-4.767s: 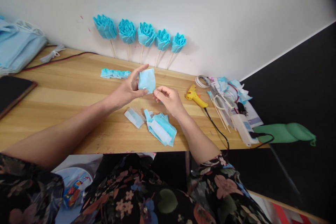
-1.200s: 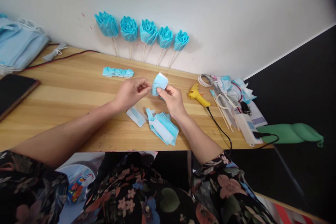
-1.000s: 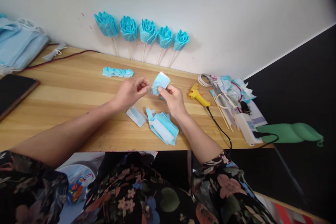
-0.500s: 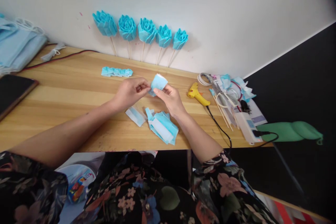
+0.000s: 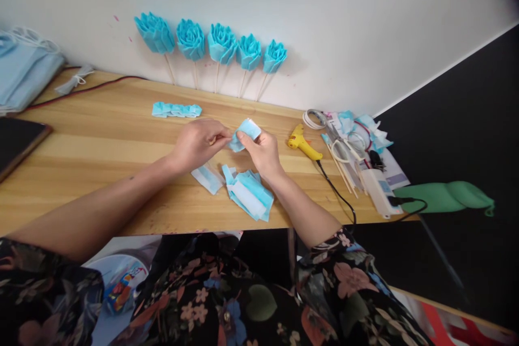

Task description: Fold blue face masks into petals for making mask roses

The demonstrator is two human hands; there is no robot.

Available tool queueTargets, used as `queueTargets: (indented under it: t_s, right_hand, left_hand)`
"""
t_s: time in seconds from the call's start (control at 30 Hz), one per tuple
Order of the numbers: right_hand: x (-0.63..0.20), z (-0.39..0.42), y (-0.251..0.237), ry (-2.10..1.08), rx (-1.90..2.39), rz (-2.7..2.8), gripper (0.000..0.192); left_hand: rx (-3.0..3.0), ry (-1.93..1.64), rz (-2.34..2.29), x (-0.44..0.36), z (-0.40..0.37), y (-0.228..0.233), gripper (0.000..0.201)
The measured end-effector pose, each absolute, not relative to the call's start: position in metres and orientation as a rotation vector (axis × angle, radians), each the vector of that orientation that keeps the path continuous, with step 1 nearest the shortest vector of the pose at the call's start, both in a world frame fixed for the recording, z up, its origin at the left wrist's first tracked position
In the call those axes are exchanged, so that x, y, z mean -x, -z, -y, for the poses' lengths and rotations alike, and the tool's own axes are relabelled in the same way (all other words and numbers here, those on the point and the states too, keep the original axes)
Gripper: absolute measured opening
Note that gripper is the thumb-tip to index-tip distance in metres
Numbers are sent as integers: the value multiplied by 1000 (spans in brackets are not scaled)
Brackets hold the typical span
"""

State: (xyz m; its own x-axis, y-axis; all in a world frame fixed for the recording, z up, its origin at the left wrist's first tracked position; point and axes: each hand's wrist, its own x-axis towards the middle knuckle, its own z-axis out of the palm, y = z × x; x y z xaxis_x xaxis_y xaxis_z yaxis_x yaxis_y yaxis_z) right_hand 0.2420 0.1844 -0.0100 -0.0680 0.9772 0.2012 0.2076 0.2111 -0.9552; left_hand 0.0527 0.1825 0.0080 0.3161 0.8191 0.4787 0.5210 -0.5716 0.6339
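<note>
Between both hands is a small light-blue piece of mask fabric (image 5: 250, 128), raised over the table. My right hand (image 5: 264, 152) grips it with the thumb on top and the fingers behind. My left hand (image 5: 201, 142) pinches its left edge between thumb and fingertips. Below the hands lie a pile of cut blue and white fabric pieces (image 5: 250, 194) and a single pale strip (image 5: 207, 177). A row of folded blue pieces (image 5: 177, 110) rests beyond my left hand.
Several blue fabric flowers (image 5: 222, 45) on sticks lean on the wall. To the right are a yellow glue gun (image 5: 303, 142), a tape roll (image 5: 314, 119), scissors (image 5: 341, 150) and a power strip (image 5: 380, 192). Stacked masks (image 5: 28, 73) and a dark phone-like device (image 5: 20, 140) lie left.
The fabric piece has turned and its left part looks bent or folded between the fingers. The whole view has shifted slightly; the things on the table keep their places.
</note>
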Motion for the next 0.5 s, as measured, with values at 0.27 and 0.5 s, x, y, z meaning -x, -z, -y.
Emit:
queueTargets:
  t_s: [0.27,0.5]
  right_hand:
    - [-241,-185,11,-1037,1177,1415,36]
    - [-236,-184,6,-1204,1159,1246,31]
  left_hand:
    - [-2388,-1166,-1207,-54,-181,-11,29]
    - [-2472,-1156,-1251,-53,-178,-15,31]
